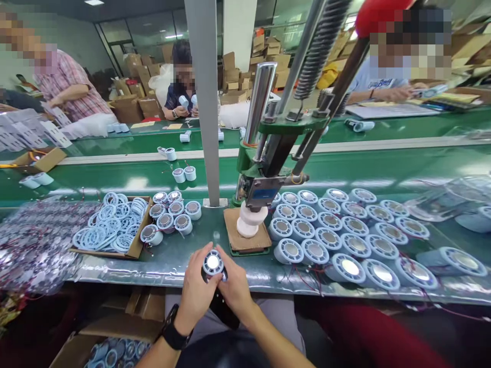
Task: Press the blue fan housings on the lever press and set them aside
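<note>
Both hands hold one light blue round part with a shiny silver centre point(213, 261) at the table's front edge. My left hand point(196, 289) wraps its left side, a black watch on the wrist. My right hand point(235, 286) grips it from the right, fingers bent round it. Just beyond them stands a green hand press point(264, 191) with a white round head point(249, 220) above a brown board point(231, 217). Left of the press is a group of similar blue parts point(165, 221); a cardboard tray of blue rings point(144, 232) lies farther left.
Many blue parts point(328, 238) with thin wires stand in rows at the right. A grey post point(209, 102) rises behind the table. Clear plastic with small pieces point(42, 235) lies far left. A box of parts point(115, 352) is below. Several people work across the green conveyor point(95, 176).
</note>
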`<state>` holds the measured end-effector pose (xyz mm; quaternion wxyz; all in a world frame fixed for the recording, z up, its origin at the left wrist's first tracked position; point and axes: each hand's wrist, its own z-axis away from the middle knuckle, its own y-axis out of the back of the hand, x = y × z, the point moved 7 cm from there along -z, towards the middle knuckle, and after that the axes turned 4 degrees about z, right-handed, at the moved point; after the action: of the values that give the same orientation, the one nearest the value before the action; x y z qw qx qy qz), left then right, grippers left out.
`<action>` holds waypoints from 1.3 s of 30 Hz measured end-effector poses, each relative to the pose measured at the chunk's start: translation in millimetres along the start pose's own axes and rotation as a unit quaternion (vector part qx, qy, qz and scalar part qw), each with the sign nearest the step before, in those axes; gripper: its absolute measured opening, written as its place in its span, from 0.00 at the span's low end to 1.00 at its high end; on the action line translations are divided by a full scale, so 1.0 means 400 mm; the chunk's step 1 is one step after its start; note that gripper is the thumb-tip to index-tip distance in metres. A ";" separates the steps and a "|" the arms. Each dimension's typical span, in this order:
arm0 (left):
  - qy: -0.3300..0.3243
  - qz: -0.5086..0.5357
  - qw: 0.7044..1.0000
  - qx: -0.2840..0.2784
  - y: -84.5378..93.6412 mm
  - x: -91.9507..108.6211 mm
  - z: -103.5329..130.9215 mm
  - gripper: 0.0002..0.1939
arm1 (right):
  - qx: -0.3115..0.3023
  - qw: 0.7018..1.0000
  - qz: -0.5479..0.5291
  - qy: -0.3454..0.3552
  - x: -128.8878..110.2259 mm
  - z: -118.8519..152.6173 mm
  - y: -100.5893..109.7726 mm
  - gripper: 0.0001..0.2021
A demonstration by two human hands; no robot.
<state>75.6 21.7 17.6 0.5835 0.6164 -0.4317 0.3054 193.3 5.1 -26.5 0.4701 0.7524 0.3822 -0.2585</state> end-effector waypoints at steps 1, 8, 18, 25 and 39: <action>-0.006 0.005 1.000 0.003 -0.003 -0.002 0.003 0.32 | -0.013 1.000 0.020 0.014 -0.004 0.001 0.000 0.36; -0.002 0.041 0.999 -0.020 -0.046 -0.051 0.024 0.29 | -0.128 0.978 0.139 0.087 -0.022 -0.008 0.022 0.40; -0.015 0.003 0.996 -0.083 -0.017 -0.030 -0.003 0.27 | -0.044 0.993 0.090 0.066 -0.001 0.003 0.015 0.38; -0.043 -0.041 0.991 -0.123 -0.023 -0.013 -0.009 0.27 | -0.035 0.996 0.071 0.046 0.006 0.000 0.020 0.35; -0.011 -0.042 0.993 -0.109 -0.029 -0.043 0.011 0.28 | -0.012 0.995 0.078 0.055 -0.009 0.003 0.032 0.43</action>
<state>77.9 19.7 -3.4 0.6549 0.5699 -0.4424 0.2249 201.8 -0.6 -17.8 0.4756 0.7873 0.3512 -0.1747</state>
